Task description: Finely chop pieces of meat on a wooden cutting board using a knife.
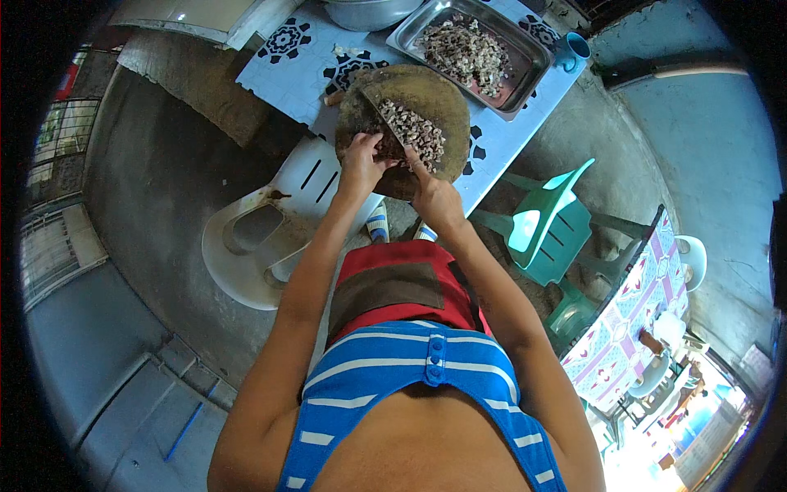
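Note:
A thick round wooden chopping board [452, 107] lies at the near edge of the table. Small chopped pieces of food [418, 132], brown and pale, are heaped on it; they look like meat. My right hand [438, 200] grips a knife [384, 117], index finger stretched along it. Its blade points up and left across the board, beside the heap. To the left of the blade, my left hand [361, 166] rests at the board with thumb and fingers apart, around darker bits. Whether its fingertips pinch anything cannot be made out.
Beyond the board, a metal tray [519, 80] holds more chopped pieces, with a blue mug [573, 50] beside it and a metal basin [369, 13] behind. A white plastic chair [246, 270] stands left, a green chair [553, 240] right. Another table [633, 307] is at far right.

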Demonstrator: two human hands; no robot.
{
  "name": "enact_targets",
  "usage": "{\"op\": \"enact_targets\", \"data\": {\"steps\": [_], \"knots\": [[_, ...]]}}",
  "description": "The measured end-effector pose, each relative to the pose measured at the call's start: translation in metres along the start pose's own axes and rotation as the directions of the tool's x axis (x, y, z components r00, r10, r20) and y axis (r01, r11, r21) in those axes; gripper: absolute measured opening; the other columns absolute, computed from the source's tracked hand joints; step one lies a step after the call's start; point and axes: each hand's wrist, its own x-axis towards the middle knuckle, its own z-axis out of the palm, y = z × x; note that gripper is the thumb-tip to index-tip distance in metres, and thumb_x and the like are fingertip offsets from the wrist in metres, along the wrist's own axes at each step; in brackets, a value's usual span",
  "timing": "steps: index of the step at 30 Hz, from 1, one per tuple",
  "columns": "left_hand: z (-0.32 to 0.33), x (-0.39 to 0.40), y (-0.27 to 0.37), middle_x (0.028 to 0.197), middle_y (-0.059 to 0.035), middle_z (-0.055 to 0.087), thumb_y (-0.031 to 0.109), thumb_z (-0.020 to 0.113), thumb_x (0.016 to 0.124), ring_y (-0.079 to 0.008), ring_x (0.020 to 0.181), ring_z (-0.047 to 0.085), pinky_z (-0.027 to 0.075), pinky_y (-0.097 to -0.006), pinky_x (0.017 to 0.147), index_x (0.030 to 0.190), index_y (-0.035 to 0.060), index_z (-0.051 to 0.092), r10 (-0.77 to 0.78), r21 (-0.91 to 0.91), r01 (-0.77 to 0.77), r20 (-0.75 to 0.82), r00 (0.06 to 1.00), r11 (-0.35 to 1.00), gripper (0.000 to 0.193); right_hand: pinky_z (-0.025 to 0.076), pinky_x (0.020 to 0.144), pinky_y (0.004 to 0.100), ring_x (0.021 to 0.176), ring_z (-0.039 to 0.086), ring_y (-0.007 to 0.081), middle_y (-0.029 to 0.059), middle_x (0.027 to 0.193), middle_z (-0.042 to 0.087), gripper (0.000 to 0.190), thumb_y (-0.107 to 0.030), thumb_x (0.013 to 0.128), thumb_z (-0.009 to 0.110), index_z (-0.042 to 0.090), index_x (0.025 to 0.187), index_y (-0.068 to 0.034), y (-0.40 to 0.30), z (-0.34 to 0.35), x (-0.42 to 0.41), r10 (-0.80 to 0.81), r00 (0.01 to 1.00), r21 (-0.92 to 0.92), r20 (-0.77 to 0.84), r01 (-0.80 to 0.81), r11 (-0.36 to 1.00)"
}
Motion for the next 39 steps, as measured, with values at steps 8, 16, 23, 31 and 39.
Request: {"op": "enact_targets", "data": {"steps": [8, 16, 23, 31, 39], "knots": [[0.005, 0.004, -0.001, 0.107, -0.0196, 0.058, 0.007, 0.08, 0.069, -0.0356, 0.091, 0.064, 0.053, -0.0422, 0.081, 0.117, -0.0009, 0.061, 0.004, 0.046, -0.003, -0.024, 1.0, 0.999, 0.053, 0.052, 0.059, 0.0513, 0.066, 0.066, 0.0404, 0.0242, 0.069, 0.064, 0.071, -0.015, 0.088, 0.057, 0.027, 0.15, -0.032, 0.001, 0.017, 0.025, -0.068, 0.993, -0.085, -0.101, 0.06, 0.995], [-0.012, 0.021, 0.006, 0.106, -0.017, 0.059, 0.002, 0.076, 0.075, -0.0262, 0.09, 0.068, 0.055, -0.036, 0.077, 0.118, 0.0005, 0.063, -0.081, -0.274, 0.087, 0.034, 0.996, 0.958, 0.045, 0.05, 0.06, 0.0512, 0.069, 0.065, 0.0425, 0.0242, 0.074, 0.065, 0.067, -0.015, 0.091, 0.055, 0.03, 0.149, -0.034, 0.038, -0.026, 0.016, -0.075, 0.996, -0.039, -0.037, 0.074, 0.997], [-0.016, 0.03, -0.006, 0.11, -0.0162, 0.061, 0.002, 0.074, 0.078, -0.0229, 0.089, 0.069, 0.055, -0.0333, 0.073, 0.118, 0.0007, 0.063, -0.027, -0.2, 0.051, 0.125, 0.992, 0.978, 0.041, 0.052, 0.06, 0.0515, 0.069, 0.066, 0.042, 0.0235, 0.075, 0.066, 0.067, -0.017, 0.09, 0.057, 0.03, 0.149, -0.034, 0.036, -0.01, 0.024, -0.075, 0.992, -0.133, -0.097, 0.062, 0.989], [-0.054, 0.08, 0.026, 0.108, -0.01, 0.066, 0.001, 0.069, 0.078, -0.0263, 0.107, 0.059, 0.047, -0.04, 0.093, 0.108, 0.0087, 0.07, 0.484, 0.4, -0.422, -0.064, 0.873, 0.813, 0.031, 0.051, 0.055, 0.0505, 0.064, 0.065, 0.0403, 0.0222, 0.071, 0.065, 0.059, -0.019, 0.093, 0.054, 0.035, 0.147, -0.034, 0.045, -0.021, 0.011, -0.17, 0.984, -0.095, -0.049, 0.165, 0.982], [-0.055, 0.098, -0.033, 0.106, -0.0065, 0.068, 0.001, 0.062, 0.078, -0.0266, 0.105, 0.059, 0.049, -0.0389, 0.089, 0.101, 0.0078, 0.072, 0.522, 0.245, -0.544, 0.154, 0.839, 0.803, 0.026, 0.052, 0.057, 0.0492, 0.065, 0.066, 0.039, 0.0218, 0.073, 0.066, 0.06, -0.02, 0.092, 0.055, 0.037, 0.146, -0.035, 0.033, -0.019, 0.016, -0.082, 0.996, -0.141, 0.029, 0.085, 0.986]]}}
